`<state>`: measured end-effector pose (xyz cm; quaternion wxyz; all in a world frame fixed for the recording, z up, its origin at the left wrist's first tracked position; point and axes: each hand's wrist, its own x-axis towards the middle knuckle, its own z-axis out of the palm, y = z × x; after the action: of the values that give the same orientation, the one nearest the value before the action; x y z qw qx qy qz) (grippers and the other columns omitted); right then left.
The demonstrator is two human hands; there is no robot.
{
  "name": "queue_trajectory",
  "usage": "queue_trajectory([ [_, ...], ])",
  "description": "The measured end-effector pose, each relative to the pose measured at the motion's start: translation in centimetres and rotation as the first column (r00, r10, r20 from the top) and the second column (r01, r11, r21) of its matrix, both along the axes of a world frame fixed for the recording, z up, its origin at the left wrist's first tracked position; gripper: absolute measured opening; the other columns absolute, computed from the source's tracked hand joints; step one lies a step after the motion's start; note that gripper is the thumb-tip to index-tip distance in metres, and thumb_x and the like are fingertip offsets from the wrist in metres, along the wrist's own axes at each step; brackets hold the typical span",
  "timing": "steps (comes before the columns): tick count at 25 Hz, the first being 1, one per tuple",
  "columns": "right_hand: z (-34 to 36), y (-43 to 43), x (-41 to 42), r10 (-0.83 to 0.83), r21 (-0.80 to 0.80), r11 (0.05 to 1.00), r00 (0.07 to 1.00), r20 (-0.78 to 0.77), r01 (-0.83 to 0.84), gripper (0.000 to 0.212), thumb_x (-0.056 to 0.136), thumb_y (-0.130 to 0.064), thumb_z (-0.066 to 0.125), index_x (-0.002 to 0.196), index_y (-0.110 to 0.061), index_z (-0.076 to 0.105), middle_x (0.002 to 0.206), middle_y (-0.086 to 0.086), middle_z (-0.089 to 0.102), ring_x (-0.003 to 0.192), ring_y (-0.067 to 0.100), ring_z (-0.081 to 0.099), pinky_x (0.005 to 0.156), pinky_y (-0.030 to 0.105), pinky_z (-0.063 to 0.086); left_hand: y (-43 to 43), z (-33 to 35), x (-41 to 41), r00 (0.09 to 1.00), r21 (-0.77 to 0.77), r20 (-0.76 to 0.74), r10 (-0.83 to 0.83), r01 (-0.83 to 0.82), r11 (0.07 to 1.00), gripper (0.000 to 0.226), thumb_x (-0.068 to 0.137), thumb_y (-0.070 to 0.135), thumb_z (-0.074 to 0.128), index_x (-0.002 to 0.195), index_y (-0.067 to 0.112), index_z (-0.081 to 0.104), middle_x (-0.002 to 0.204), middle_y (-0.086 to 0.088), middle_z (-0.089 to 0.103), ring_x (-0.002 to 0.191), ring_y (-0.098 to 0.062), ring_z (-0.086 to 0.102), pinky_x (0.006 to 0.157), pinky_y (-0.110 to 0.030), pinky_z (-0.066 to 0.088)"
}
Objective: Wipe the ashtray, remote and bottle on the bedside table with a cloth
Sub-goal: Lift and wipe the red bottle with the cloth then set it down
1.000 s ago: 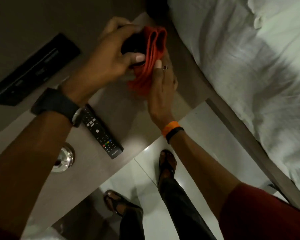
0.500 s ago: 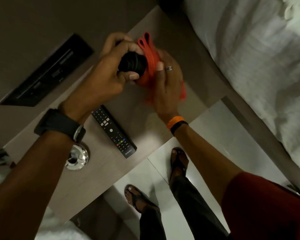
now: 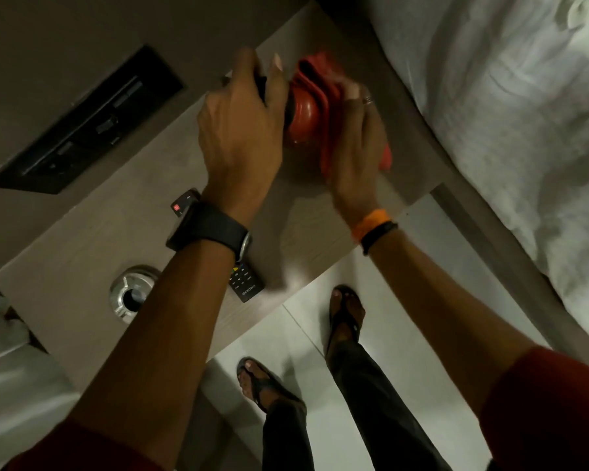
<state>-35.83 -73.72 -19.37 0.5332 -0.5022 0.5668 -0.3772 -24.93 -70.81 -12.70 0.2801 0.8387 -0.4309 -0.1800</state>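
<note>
Left hand (image 3: 242, 130) clamped around the dark top of the bottle (image 3: 303, 113); right hand (image 3: 354, 144) pressing the red cloth (image 3: 323, 96) against the bottle's red body, fingers wrapped over the folds. Both hands close together at about 12 o'clock, at the far end of the bedside table (image 3: 92, 239), beside the bed (image 3: 507, 113). Bottle apparently upright, long axis pointing almost straight at the camera. Probably mid-wipe on the bottle. Remote (image 3: 245, 283) lying at 6 o'clock from the hands, under the left forearm, long axis running roughly 10-to-4. Ashtray (image 3: 130, 290) farther out at 7 o'clock, well apart from the cloth. Left hand nearer to both; cloth hand needing to cross toward 7 o'clock.
</note>
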Motion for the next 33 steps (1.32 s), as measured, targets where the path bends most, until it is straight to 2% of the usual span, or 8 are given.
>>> queue_trajectory([
  [3,-1.2,1.8,-0.8,0.175,-0.176,0.968,0.983,-0.048,-0.181,0.040,0.108,-0.019,0.037,0.145,-0.010,0.049,0.152,0.005,0.047,0.146,0.025,0.040,0.125,0.053,0.028,-0.8,0.4,0.3,0.997,0.009,-0.058,-0.055,0.056,0.998,0.037,0.106,0.043,0.039,0.125,0.014,0.052,0.117,-0.008,0.065,0.100,-0.023,0.068,0.079,-0.045,0.062],
  [6,-3.8,-1.8,-2.6,0.116,0.101,0.990,0.969,-0.219,-0.096,0.037,0.110,-0.022,0.036,0.144,-0.014,0.050,0.149,0.012,0.050,0.143,0.030,0.041,0.124,0.059,0.021,-0.1,0.9,0.8,0.921,0.004,-0.309,-0.239,0.253,0.968,0.044,0.100,0.025,0.056,0.140,0.025,0.040,0.145,0.001,0.041,0.114,-0.027,0.062,0.061,-0.019,0.059],
  [8,-4.4,-3.9,-3.7,0.113,0.208,0.976,0.974,-0.198,-0.071,0.033,0.110,-0.021,0.038,0.133,-0.009,0.058,0.133,0.013,0.061,0.128,0.032,0.055,0.115,0.055,0.037,0.0,0.9,0.8,0.872,-0.002,-0.403,-0.278,0.302,0.953,0.056,0.098,0.015,0.058,0.145,0.026,0.030,0.150,-0.004,0.037,0.094,-0.021,0.068,0.052,-0.013,0.052],
  [13,-1.6,-2.7,-1.6,0.023,0.042,0.999,0.999,-0.026,-0.022,0.031,0.107,-0.026,0.042,0.124,-0.011,0.063,0.117,0.006,0.066,0.109,0.022,0.063,0.103,0.046,0.051,-1.8,0.9,-0.4,0.938,-0.062,-0.344,-0.038,0.018,0.998,0.032,0.103,0.020,0.052,0.132,0.018,0.038,0.109,-0.004,0.062,0.048,-0.014,0.067,0.044,-0.021,0.054],
  [17,-0.1,2.3,0.1,0.187,-0.240,0.945,0.970,-0.157,-0.221,0.040,0.105,-0.042,0.039,0.144,-0.039,0.045,0.138,-0.034,0.047,0.130,-0.003,0.041,0.112,0.035,0.032,-2.8,0.5,0.1,0.979,0.152,-0.165,0.121,-0.097,0.984,0.026,0.102,0.035,0.045,0.124,0.023,0.051,0.104,0.003,0.067,0.073,-0.014,0.070,0.062,-0.033,0.062],
  [22,-3.9,-2.0,-0.8,0.085,-0.012,0.995,0.930,-0.358,-0.096,0.037,0.108,-0.028,0.038,0.138,-0.019,0.057,0.150,0.006,0.054,0.144,0.021,0.041,0.121,0.054,0.019,-2.1,0.4,2.5,0.932,0.221,-0.361,-0.025,0.111,0.969,0.046,0.093,0.019,0.058,0.135,0.025,0.041,0.130,0.001,0.044,0.116,-0.022,0.054,0.084,-0.035,0.059],
  [25,-4.3,-4.4,-1.6,0.098,0.120,0.990,0.959,-0.264,-0.069,0.040,0.109,-0.028,0.034,0.124,-0.006,0.064,0.128,0.016,0.065,0.125,0.030,0.056,0.113,0.053,0.038,-0.8,0.1,2.5,0.963,0.116,-0.147,-0.226,0.244,0.963,0.051,0.095,0.016,0.062,0.140,0.013,0.039,0.149,-0.012,0.029,0.137,-0.024,0.036,0.114,-0.036,0.041],
  [33,-3.1,-0.2,0.9,0.043,-0.377,0.907,0.932,-0.359,-0.187,0.045,0.104,-0.036,0.034,0.134,-0.015,0.059,0.138,0.008,0.062,0.132,0.021,0.052,0.118,0.047,0.035,-0.8,-1.1,1.1,0.976,0.069,0.013,-0.219,0.218,0.974,0.048,0.107,0.039,0.039,0.146,0.012,0.034,0.140,-0.017,0.048,0.119,-0.026,0.057,0.095,-0.031,0.051],
])
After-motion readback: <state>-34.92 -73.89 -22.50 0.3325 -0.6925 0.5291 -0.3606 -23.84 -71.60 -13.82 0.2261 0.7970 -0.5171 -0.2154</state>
